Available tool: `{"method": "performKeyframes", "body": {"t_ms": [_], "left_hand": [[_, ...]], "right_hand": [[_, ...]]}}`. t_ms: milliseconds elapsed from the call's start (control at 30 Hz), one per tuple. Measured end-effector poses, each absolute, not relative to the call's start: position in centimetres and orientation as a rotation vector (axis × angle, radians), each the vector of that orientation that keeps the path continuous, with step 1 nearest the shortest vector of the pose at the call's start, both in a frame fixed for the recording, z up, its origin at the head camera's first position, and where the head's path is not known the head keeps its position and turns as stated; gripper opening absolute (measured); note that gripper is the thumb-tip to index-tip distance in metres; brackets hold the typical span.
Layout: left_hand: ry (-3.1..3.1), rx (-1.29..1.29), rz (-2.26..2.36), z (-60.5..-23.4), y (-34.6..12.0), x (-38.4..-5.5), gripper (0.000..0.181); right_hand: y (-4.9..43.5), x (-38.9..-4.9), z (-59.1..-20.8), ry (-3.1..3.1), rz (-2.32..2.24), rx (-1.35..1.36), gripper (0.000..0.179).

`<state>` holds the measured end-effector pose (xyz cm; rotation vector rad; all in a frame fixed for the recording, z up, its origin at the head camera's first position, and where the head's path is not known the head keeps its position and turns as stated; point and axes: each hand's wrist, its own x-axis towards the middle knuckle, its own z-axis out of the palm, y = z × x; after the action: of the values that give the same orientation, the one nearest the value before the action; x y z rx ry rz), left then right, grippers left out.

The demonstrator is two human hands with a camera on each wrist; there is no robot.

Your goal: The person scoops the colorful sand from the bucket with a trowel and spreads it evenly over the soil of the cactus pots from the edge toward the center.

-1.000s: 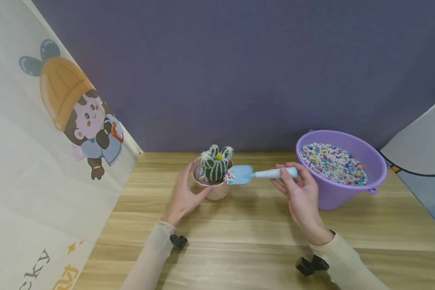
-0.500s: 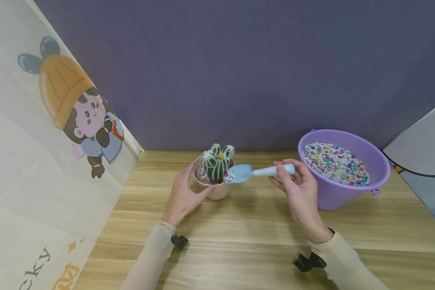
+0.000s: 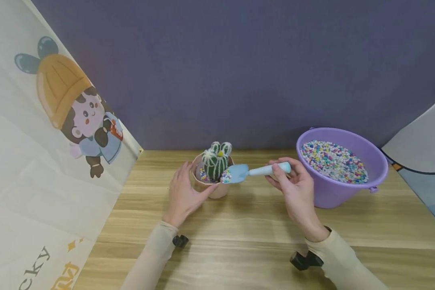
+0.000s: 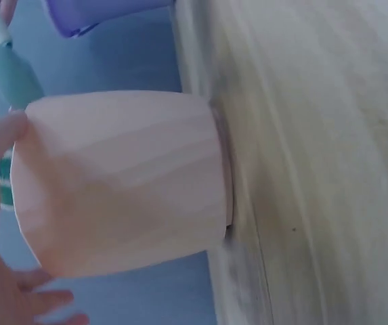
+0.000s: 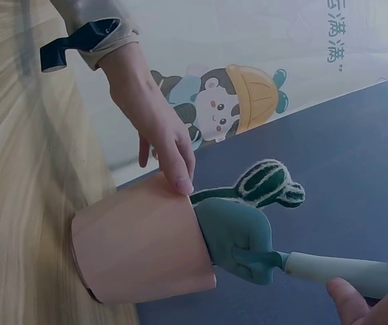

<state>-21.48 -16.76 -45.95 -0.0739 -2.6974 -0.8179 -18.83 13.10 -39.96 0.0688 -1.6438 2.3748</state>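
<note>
A small green cactus (image 3: 215, 165) with white stripes stands in a pale pink flower pot (image 4: 122, 183). My left hand (image 3: 186, 195) holds the pot at its rim, with the thumb at the front and the fingers round the left side. My right hand (image 3: 296, 189) grips the whitish handle of a light-blue trowel (image 3: 239, 173), the thumb on top. The trowel's tip lies over the pot's right rim beside the cactus, with colourful pellets (image 3: 226, 176) on it. More pellets lie in the pot, left of the cactus. The right wrist view shows the blade's underside.
On the right stands a purple bucket (image 3: 331, 197) holding many multicoloured pellets (image 3: 331, 161). A dark blue-grey panel (image 3: 221, 72) rises behind the wooden table (image 3: 246, 249). The white wall (image 3: 29, 161) at left bears a cartoon figure.
My right hand has moved slightly left, bringing the trowel's tip further over the pot's rim. The blade sits close against the cactus. My left hand stays at the pot.
</note>
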Motion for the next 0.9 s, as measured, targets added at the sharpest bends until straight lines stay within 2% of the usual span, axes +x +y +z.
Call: {"method": "performKeyframes", "body": {"t_ms": [333,900], "left_hand": [[-2.756,-0.310,-1.009,-46.1,-18.2,-23.1,0.113],[-2.733,-0.199,-0.891,-45.9,-17.2,-22.7,0.119]], "right_hand": [[13.0,-19.2,-39.9,-1.622,2.373,0.071,0.019],[12.6,-18.7,-39.6,-1.680,2.172,0.226,0.026]]}}
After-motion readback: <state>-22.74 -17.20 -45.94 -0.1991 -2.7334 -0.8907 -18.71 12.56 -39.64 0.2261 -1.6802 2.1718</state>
